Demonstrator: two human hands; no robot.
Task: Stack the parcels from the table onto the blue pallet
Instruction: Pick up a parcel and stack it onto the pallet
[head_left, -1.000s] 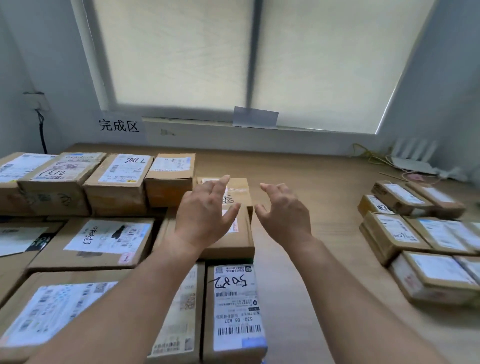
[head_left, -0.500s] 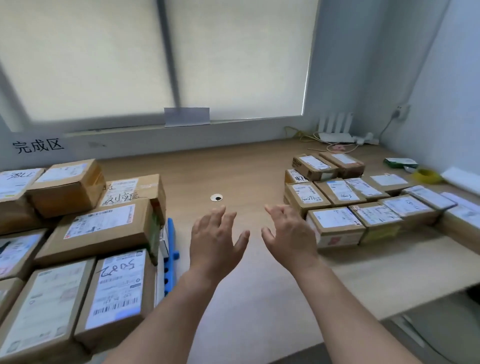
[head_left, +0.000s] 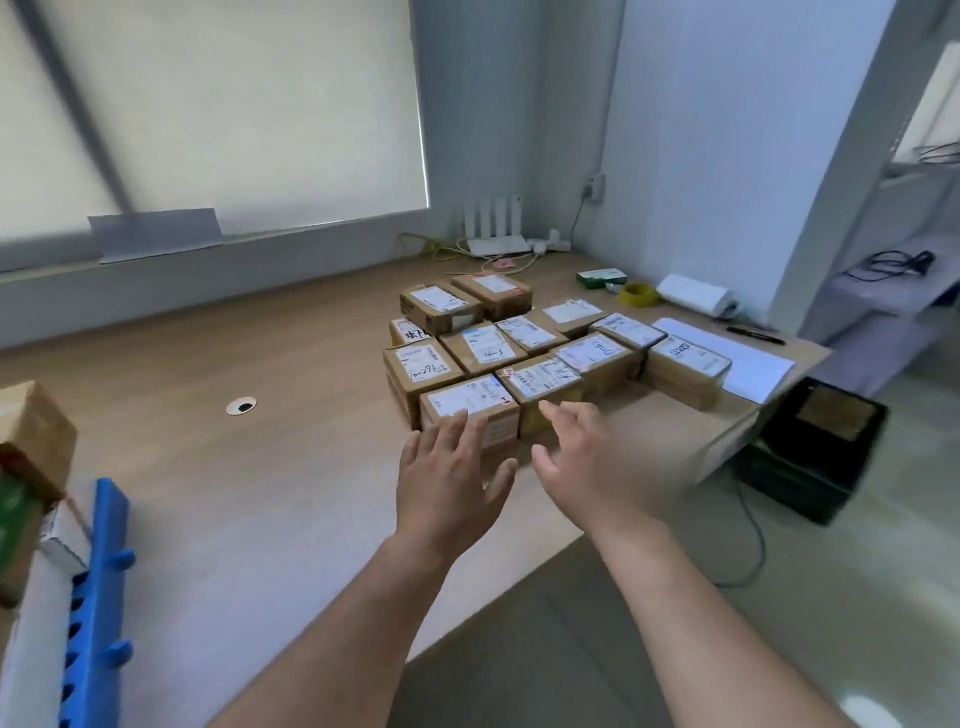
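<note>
Both hands (head_left: 524, 470) out — fingers spread

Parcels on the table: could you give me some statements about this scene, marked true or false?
1. The left hand and the right hand are open and hold nothing. True.
2. The parcels form one tall tower. False: they lie side by side in a low cluster on the table.
3. The blue pallet shows at the left edge of the view. True.
4. The yellow roll sits on top of a parcel. False: it sits on the table beyond them.
</note>
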